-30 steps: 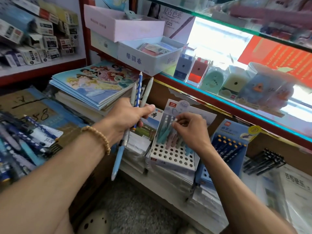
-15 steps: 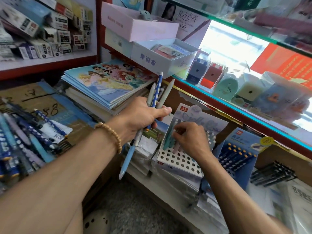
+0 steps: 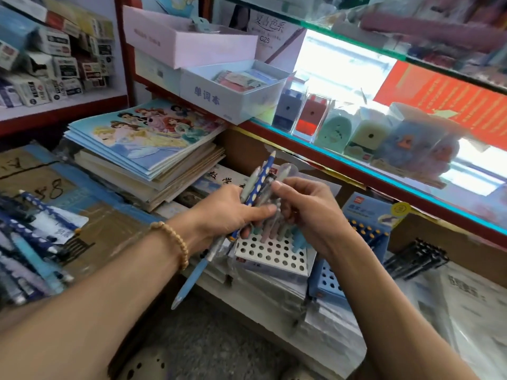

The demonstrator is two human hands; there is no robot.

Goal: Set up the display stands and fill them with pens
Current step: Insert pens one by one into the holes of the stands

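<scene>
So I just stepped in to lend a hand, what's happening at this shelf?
A person is stocking a pen stand. The left hand grips a bundle of mixed pens, one blue with pale dots. The right hand is picking a pen from that bundle. Below sits the white perforated display stand, with only its back row holding pastel pens. A blue stand beside it already holds dark pens.

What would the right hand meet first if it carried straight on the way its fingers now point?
Probably the bunch of pens held in the left hand; the right hand fingertips are almost on them, though depth is unclear.
</scene>
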